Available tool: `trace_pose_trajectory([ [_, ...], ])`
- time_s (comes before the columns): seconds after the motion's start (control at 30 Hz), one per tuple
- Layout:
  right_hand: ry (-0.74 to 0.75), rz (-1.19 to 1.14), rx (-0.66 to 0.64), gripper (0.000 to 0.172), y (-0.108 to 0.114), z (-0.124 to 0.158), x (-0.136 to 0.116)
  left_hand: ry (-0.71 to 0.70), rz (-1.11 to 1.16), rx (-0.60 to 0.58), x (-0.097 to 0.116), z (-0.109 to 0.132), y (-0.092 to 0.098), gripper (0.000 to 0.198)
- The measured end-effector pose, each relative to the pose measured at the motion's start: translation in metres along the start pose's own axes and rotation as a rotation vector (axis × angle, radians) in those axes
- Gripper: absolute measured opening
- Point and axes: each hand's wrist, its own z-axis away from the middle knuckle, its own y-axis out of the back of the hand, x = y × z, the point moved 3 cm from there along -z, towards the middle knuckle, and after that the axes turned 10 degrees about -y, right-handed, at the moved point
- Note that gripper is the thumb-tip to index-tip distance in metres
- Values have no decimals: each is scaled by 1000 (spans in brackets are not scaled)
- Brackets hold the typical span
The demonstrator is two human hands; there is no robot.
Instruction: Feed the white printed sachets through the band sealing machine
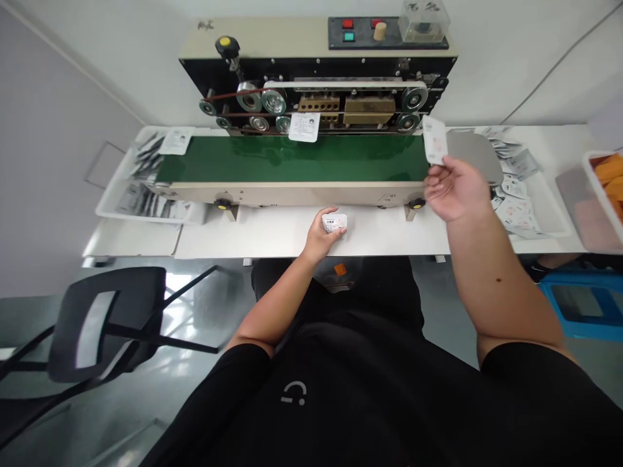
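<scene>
My right hand (pixel 455 188) pinches the lower edge of a white packet (pixel 434 139), held upright at the right end of the green belt (pixel 311 159). Over the front of the white table, my left hand (pixel 322 239) grips one or more white packets (pixel 335 223) with printed text. Another packet (pixel 304 127) stands at the rollers of the sealing machine (pixel 318 39), its lower part above the belt. At the belt's left end a packet (pixel 176 141) lies by the edge of a bin.
White bins of packets stand left (pixel 189 213) and right (pixel 555 207). A clear box (pixel 579 207) with orange items is far right. A black chair (pixel 109 324) stands lower left, a blue stool (pixel 584 305) lower right. An orange piece (pixel 340 269) lies below the table.
</scene>
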Motion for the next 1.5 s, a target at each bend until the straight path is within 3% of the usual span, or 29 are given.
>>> trace_pose_trajectory([
  [0.1,-68,-108,123,26,-6,-11,-35,0,12,1,3,0,-1,73],
  [0.2,-89,-47,195,24,-17,-24,-45,16,16,3,7,1,-2,73],
  [0.33,-118,63,151,16,-32,-51,-35,24,12,-5,8,1,-2,73],
  [0.5,-123,151,4,19,-60,-79,-21,14,9,-19,5,0,-1,72],
  [0.77,-136,75,14,14,-100,-70,-14,16,13,-21,6,1,0,74],
  [0.9,34,129,-63,25,-98,-27,16,40,59,-14,3,2,1,65],
  [1.07,233,480,-121,29,-80,38,106,42,121,44,-6,1,3,46],
  [1.17,276,781,-107,32,-70,50,156,34,143,50,-9,2,3,43],
  [1.27,165,839,-197,23,-64,46,188,26,141,36,-9,2,3,40],
  [1.37,109,727,-238,24,-59,41,196,5,112,4,-9,1,2,41],
  [1.5,238,613,-175,24,-45,37,163,-79,132,-59,-9,-3,0,47],
])
